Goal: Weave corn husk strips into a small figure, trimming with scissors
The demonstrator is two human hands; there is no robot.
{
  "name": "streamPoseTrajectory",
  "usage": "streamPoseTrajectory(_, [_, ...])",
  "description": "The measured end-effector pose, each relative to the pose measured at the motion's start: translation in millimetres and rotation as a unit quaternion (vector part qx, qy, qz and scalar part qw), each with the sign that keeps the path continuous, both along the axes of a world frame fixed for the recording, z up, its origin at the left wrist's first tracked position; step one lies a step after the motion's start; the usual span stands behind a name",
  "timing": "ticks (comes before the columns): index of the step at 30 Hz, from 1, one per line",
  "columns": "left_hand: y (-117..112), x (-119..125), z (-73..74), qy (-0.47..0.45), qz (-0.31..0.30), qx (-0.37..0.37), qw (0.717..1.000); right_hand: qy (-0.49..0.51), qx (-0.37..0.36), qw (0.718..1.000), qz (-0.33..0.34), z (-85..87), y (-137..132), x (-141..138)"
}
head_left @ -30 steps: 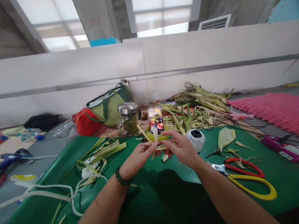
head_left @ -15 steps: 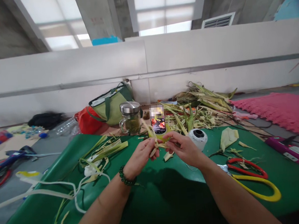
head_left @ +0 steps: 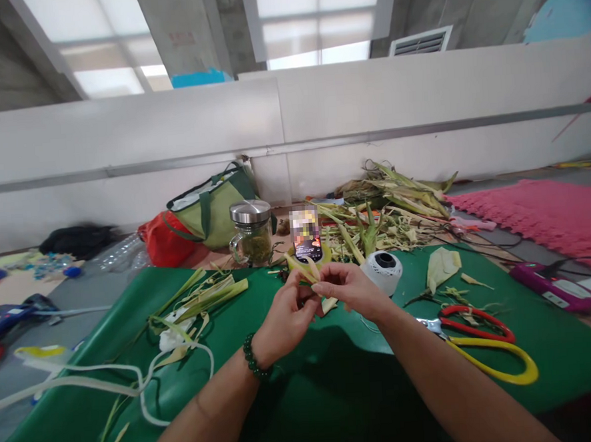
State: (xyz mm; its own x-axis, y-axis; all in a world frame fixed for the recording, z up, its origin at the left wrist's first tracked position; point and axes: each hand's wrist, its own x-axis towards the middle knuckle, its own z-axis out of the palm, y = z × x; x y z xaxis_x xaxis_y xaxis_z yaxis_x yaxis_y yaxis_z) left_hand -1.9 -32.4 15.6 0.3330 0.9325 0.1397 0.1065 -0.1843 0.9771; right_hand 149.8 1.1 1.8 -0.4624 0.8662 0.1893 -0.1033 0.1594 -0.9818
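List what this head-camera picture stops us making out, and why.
Husk strip, head view: lower end hidden by left hand and right hand.
Scissors, head view: blades partly behind the right forearm.
Phone, head view: upper screen pixelated.
Pink cloth, head view: cut by right edge.

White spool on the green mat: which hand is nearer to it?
Right. The right hand is close by, just to the left of the white spool; the left hand is farther left, with the right hand between it and the spool.
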Motion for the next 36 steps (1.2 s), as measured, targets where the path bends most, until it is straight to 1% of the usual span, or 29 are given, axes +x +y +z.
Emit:
streamPoseTrajectory(2, [-1,0,1.6,-0.017,-0.017,-0.005,1.0,0.011,-0.027,0.999,0.031,2.1,2,3])
streamPoseTrajectory(5, [0,1,0.5,-0.038,-0.05,-0.022,0.998,0.011,-0.033,0.997,0.062,4.8,2,7])
streamPoseTrajectory(6, [0,3,-1.0,-0.043,-0.045,-0.027,0.998,0.011,-0.035,0.997,0.074,5.1,1,7])
streamPoseTrajectory(8, [2,6,-4.5,-0.07,-0.018,-0.036,0.997,0.008,-0.038,0.996,0.081,4.8,0,6])
streamPoseTrajectory(10, [3,9,-6.8,-0.107,0.009,-0.044,0.993,0.013,-0.035,0.997,0.07,3.9,-1,5])
streamPoseTrajectory(11, [3,10,-6.9,-0.118,0.013,-0.046,0.992,0.024,-0.034,0.997,0.067,3.6,-1,5])
streamPoseTrajectory(13, [2,10,-5.6,-0.126,0.009,-0.047,0.991,0.055,-0.039,0.996,0.058,3.9,-3,4])
streamPoseTrajectory(15, [0,8,-3.2,-0.124,-0.001,-0.047,0.991,0.077,-0.048,0.995,0.034,5.1,-4,4])
streamPoseTrajectory(17, [-2,5,-0.9,-0.114,-0.012,-0.048,0.992,0.077,-0.045,0.996,0.005,6.8,-5,4])
streamPoseTrajectory(21, [-7,0,3.0,-0.066,-0.021,-0.028,0.997,0.048,0.015,0.998,-0.043,9.1,-4,6])
streamPoseTrajectory(24, [-9,-2,6.7,-0.048,0.009,0.002,0.999,0.03,0.058,0.995,-0.072,10.9,-2,10])
streamPoseTrajectory(26, [-10,-4,9.5,-0.043,0.018,0.012,0.999,0.017,0.078,0.994,-0.076,12.9,-1,14])
streamPoseTrajectory(30, [-9,-9,14.3,-0.04,0.006,0.012,0.999,-0.022,0.092,0.994,-0.06,17.6,-1,21])
streamPoseTrajectory(32, [-8,-12,15.3,-0.024,-0.002,0.006,1.0,-0.027,0.108,0.991,-0.068,19.2,-2,24])
streamPoseTrajectory(36, [-4,-13,11.1,0.034,-0.059,-0.039,0.997,-0.059,0.137,0.984,-0.098,17.1,-3,21])
